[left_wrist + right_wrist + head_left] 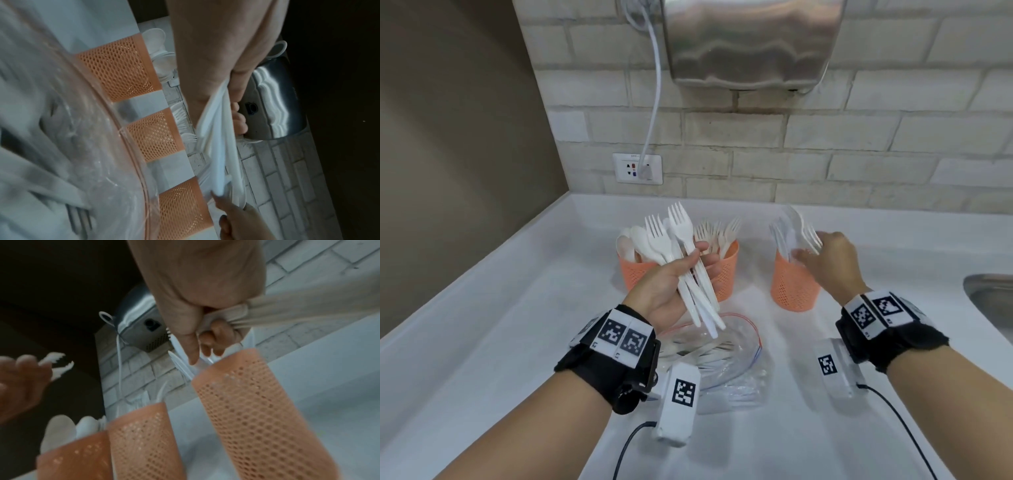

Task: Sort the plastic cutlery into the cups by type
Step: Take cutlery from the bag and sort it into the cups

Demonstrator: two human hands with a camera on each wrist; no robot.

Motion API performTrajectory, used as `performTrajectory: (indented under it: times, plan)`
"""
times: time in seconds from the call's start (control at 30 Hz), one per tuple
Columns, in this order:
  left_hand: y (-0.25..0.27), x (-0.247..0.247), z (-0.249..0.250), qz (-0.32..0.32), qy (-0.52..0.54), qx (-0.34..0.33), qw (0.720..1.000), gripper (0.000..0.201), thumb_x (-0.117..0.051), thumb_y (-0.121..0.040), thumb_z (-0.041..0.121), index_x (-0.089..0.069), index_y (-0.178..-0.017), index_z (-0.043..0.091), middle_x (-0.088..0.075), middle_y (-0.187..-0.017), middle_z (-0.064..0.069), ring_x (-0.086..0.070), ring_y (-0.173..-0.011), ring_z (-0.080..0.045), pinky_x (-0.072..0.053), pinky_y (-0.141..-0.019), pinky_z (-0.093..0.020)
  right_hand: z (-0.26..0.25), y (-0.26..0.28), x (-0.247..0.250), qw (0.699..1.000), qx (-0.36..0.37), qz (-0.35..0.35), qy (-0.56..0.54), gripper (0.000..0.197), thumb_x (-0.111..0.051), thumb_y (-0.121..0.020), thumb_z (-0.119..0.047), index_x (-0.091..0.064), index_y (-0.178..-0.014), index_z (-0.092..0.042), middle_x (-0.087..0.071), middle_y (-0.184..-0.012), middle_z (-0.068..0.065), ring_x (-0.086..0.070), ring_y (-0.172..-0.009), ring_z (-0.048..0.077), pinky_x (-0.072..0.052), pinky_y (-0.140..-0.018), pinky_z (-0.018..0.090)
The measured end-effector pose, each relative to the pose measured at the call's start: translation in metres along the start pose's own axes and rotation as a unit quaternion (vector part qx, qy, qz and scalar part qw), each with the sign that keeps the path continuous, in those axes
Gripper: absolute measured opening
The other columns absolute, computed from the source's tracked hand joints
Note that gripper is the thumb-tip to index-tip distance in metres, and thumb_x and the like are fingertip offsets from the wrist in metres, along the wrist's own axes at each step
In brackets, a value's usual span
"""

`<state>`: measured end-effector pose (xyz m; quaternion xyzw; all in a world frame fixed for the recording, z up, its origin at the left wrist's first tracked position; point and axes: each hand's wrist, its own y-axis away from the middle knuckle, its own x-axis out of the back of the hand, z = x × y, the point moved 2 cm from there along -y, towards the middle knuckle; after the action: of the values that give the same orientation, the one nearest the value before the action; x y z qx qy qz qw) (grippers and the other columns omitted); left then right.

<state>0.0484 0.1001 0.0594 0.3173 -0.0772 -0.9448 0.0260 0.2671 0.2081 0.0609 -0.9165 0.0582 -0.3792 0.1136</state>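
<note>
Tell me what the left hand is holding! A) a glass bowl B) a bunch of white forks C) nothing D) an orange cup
B: the left hand has its fingers curled round a bunch of white forks, held up in front of the orange cups.

We see white plastic forks [678,253], smooth and slightly glossy, and orange plastic cups [792,284] with matt perforated mesh walls. At six o'clock lies a clear, shiny plastic bag [736,346] on a glossy white counter [500,325]. At twelve o'clock hangs a brushed-metal dryer [750,41] on rough, matt brick [893,137].
</note>
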Motion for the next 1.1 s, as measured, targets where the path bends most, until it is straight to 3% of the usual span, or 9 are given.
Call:
performTrajectory:
  times: [0.07, 0.13, 0.17, 0.27, 0.37, 0.5, 0.63, 0.93, 1.1]
  plan:
    - [-0.001, 0.000, 0.000, 0.019, 0.012, -0.004, 1.000, 0.014, -0.045, -0.095, 0.009, -0.058, -0.089, 0.011, -0.069, -0.065, -0.003, -0.068, -0.059, -0.014, -0.058, -0.065, -0.033, -0.013, 0.004, 0.006, 0.997, 0.043, 0.051, -0.025, 0.033, -0.066, -0.082, -0.014, -0.059, -0.112, -0.001, -0.059, -0.106, 0.020, -0.057, -0.089, 0.032, -0.044, -0.072, 0.029]
    - [-0.002, 0.001, 0.000, 0.028, 0.022, -0.004, 0.999, 0.013, -0.046, -0.095, 0.010, -0.055, -0.085, 0.010, -0.066, -0.062, -0.003, -0.067, -0.056, -0.014, -0.058, -0.062, -0.032, -0.034, 0.017, 0.010, 0.988, 0.082, 0.078, -0.102, 0.018, -0.064, -0.084, -0.012, -0.061, -0.098, -0.001, -0.062, -0.084, 0.011, -0.056, -0.073, 0.023, -0.039, -0.061, 0.023]
    - [-0.003, 0.000, 0.000, 0.030, 0.029, -0.003, 0.999, 0.013, -0.047, -0.095, 0.011, -0.055, -0.085, 0.010, -0.065, -0.061, -0.003, -0.067, -0.057, -0.014, -0.058, -0.062, -0.033, -0.045, 0.027, 0.009, 0.984, 0.095, 0.048, -0.143, 0.007, -0.064, -0.083, -0.011, -0.062, -0.083, -0.005, -0.061, -0.068, 0.002, -0.053, -0.062, 0.015, -0.035, -0.053, 0.019]
    - [-0.005, 0.001, 0.000, 0.050, 0.053, -0.004, 0.997, 0.010, -0.047, -0.095, 0.013, -0.054, -0.088, 0.010, -0.061, -0.070, -0.006, -0.066, -0.068, -0.017, -0.058, -0.066, -0.036, -0.074, 0.063, -0.005, 0.960, 0.148, -0.145, -0.188, 0.025, -0.072, -0.079, -0.011, -0.060, -0.058, -0.018, -0.054, -0.044, -0.012, -0.047, -0.041, -0.001, -0.032, -0.042, 0.011]
    - [-0.003, 0.001, 0.003, 0.074, 0.060, -0.028, 0.995, 0.010, -0.046, -0.095, 0.011, -0.054, -0.088, 0.009, -0.059, -0.083, -0.010, -0.064, -0.072, -0.019, -0.056, -0.074, -0.033, -0.086, 0.088, -0.024, 0.932, 0.222, -0.263, -0.112, 0.012, -0.079, -0.071, -0.015, -0.069, -0.072, -0.009, -0.059, -0.059, -0.008, -0.052, -0.051, 0.000, -0.036, -0.049, 0.009]
    - [0.001, 0.004, 0.006, 0.081, 0.094, -0.043, 0.991, 0.014, -0.052, -0.091, 0.006, -0.052, -0.078, 0.011, -0.054, -0.076, -0.010, -0.058, -0.077, -0.020, -0.057, -0.071, -0.030, -0.086, 0.093, -0.039, 0.928, 0.301, -0.221, -0.015, 0.030, -0.074, -0.072, -0.008, -0.067, -0.102, -0.010, -0.058, -0.072, -0.017, -0.051, -0.062, 0.000, -0.033, -0.055, 0.011]
    - [0.000, 0.009, 0.003, 0.100, 0.099, -0.039, 0.989, 0.014, -0.052, -0.092, 0.006, -0.053, -0.079, 0.009, -0.055, -0.070, -0.007, -0.058, -0.074, -0.018, -0.057, -0.065, -0.029, -0.083, 0.088, -0.047, 0.924, 0.333, -0.163, 0.096, 0.020, -0.061, -0.082, -0.012, -0.064, -0.101, -0.007, -0.066, -0.092, 0.009, -0.061, -0.085, 0.026, -0.033, -0.063, 0.027]
    - [-0.008, 0.018, 0.008, 0.152, 0.106, -0.014, 0.983, 0.011, -0.053, -0.092, 0.008, -0.055, -0.082, 0.007, -0.053, -0.070, -0.003, -0.057, -0.069, -0.016, -0.056, -0.058, -0.027, -0.069, 0.080, -0.041, 0.930, 0.309, -0.157, 0.124, 0.008, -0.058, -0.076, -0.009, -0.055, -0.069, -0.008, -0.055, -0.072, 0.010, -0.051, -0.064, 0.028, -0.029, -0.052, 0.028]
    - [-0.013, 0.028, 0.012, 0.173, 0.147, -0.051, 0.973, 0.006, -0.051, -0.093, 0.006, -0.056, -0.091, 0.004, -0.051, -0.074, -0.005, -0.056, -0.075, -0.017, -0.053, -0.083, -0.032, -0.052, 0.069, -0.033, 0.950, 0.208, -0.229, 0.035, 0.011, -0.067, -0.071, -0.011, -0.058, -0.065, -0.007, -0.055, -0.064, 0.004, -0.051, -0.060, 0.023, -0.034, -0.054, 0.029]
